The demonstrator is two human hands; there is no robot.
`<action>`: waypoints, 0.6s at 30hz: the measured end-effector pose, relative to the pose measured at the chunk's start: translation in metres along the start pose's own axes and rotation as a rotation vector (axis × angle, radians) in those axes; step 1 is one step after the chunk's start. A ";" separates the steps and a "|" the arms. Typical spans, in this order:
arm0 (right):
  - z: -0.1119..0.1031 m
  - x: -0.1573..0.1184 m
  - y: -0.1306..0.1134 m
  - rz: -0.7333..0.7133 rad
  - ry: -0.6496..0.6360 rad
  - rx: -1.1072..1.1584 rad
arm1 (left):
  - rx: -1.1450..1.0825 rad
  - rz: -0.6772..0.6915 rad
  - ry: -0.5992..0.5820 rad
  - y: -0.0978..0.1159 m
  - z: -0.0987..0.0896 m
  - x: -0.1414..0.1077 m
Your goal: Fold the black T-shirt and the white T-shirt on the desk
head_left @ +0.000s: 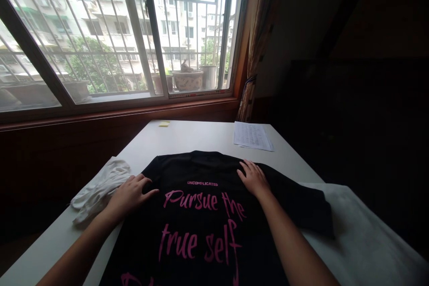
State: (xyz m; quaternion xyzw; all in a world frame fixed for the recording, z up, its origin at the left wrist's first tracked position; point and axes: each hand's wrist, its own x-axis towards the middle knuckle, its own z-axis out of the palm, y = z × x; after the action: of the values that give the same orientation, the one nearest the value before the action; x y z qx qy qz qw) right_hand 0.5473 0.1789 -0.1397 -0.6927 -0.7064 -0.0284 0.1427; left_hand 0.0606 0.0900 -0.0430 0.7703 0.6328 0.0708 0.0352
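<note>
Head: hands (129, 194) (254, 179) on black shirt (204, 214); flowerpot (187, 81) contents unclear.

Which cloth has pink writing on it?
The black shirt, spread out under the left hand and right hand. No writing shows on the crumpled white cloth at the left or the pale cloth at the right.

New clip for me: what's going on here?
A person has both hands on a black shirt with pink lettering, spread on a white table. The left hand rests at its left edge, the right hand near the opposite shoulder, neither gripping visibly. Crumpled white cloth lies left, pale fabric right, and papers toward the window.
</note>
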 end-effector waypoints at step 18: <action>0.005 0.000 0.002 -0.010 0.027 -0.006 | -0.026 -0.490 0.247 -0.131 -0.068 0.042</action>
State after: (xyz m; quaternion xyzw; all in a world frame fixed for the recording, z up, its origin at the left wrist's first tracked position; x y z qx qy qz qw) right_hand 0.5488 0.1801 -0.1444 -0.6892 -0.7078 -0.0406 0.1499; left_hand -0.0686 0.1550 0.0078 0.5792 0.7988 0.1616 -0.0162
